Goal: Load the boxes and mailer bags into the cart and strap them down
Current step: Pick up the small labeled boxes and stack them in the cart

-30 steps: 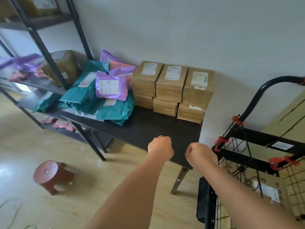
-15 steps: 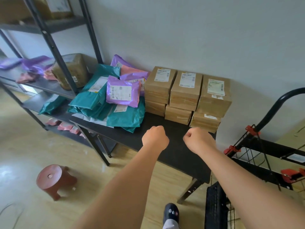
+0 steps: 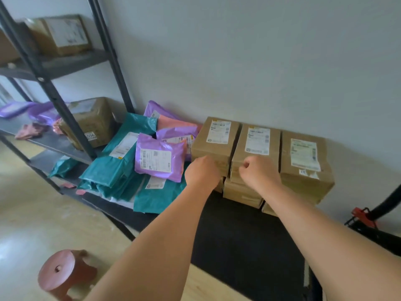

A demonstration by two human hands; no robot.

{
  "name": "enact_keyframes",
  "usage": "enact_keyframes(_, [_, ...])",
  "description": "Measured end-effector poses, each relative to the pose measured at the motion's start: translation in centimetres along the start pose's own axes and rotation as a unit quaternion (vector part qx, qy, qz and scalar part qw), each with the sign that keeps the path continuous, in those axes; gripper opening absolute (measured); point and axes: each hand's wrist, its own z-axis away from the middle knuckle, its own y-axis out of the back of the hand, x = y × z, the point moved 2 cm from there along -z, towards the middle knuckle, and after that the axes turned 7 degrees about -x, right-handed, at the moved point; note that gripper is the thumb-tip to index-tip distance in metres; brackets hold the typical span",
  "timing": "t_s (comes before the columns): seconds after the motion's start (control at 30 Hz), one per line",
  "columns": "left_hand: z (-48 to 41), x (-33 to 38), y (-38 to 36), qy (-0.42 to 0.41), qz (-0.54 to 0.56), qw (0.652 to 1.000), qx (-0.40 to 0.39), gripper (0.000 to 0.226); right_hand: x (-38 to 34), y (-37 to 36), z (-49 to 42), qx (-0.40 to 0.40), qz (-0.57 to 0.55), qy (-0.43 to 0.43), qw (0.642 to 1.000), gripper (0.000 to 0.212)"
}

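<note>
1. While both arms reach out over the table (image 3: 238, 235), the left hand (image 3: 202, 172) and right hand (image 3: 259, 174) are each balled into a fist, fingers curled under, with nothing seen held.
2. Left hand is in front of the left top box (image 3: 214, 140); right hand is in front of the middle top box (image 3: 256, 146). Contact with either box: cannot tell.
3. Stack of boxes (image 3: 303, 157): brown cardboard, three columns side by side, two layers, at the back of the table against the wall (image 3: 260, 61). Each top box carries a white label. Lower layer is partly hidden behind the hands and arms.
4. Pile of bags (image 3: 156, 157): teal, purple and pink mailers, loosely heaped on the table just left of the boxes, up against the left column.
5. Cart (image 3: 388, 203): only a black curved bar and a red clip (image 3: 360, 213) show at the right edge, beside the table.
6. Rack (image 3: 71, 63) at left holds more cartons and mailers. Red-brown stool (image 3: 63, 270) stands on the floor, lower left.
</note>
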Motion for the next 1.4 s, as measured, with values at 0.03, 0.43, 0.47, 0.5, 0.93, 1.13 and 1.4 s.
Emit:
enact_keyframes(0.03, [-1.1, 0.4, 0.3, -0.004, 0.002, 1.0, 0.01, 0.021, -0.2, 0.4, -1.2, 0.007, -0.006, 0.005, 1.0, 0.019])
enact_keyframes(0.43, [-10.0, 2.1, 2.6, -0.021, 0.022, 0.998, 0.052, 0.026, -1.0, 2.0, -10.3, 0.011, -0.071, 0.0, 0.997, 0.005])
enact_keyframes(0.47, [-10.7, 2.2, 2.6, -0.023, 0.02, 0.998, 0.05, 0.03, -1.2, 2.0, -10.8, 0.012, -0.078, -0.003, 0.997, 0.007])
enact_keyframes(0.5, [-11.3, 2.2, 2.7, -0.023, 0.016, 0.999, 0.046, 0.034, -1.5, 1.8, -11.2, 0.012, -0.085, -0.006, 0.996, 0.011])
enact_keyframes(0.93, [-17.2, 0.8, 1.9, -0.039, 0.018, 0.998, -0.039, 0.048, -2.9, -0.2, -15.0, 0.021, -0.081, -0.079, 0.993, 0.04])
enact_keyframes(1.13, [-18.6, 0.7, 1.1, -0.061, 0.026, 0.996, -0.059, 0.054, -3.6, -0.6, -15.6, 0.038, -0.076, -0.087, 0.993, 0.037])
enact_keyframes(1.4, [-19.3, 0.4, 0.3, -0.069, 0.028, 0.995, -0.073, 0.057, -4.2, -1.3, -15.7, 0.031, -0.075, -0.103, 0.991, 0.029])
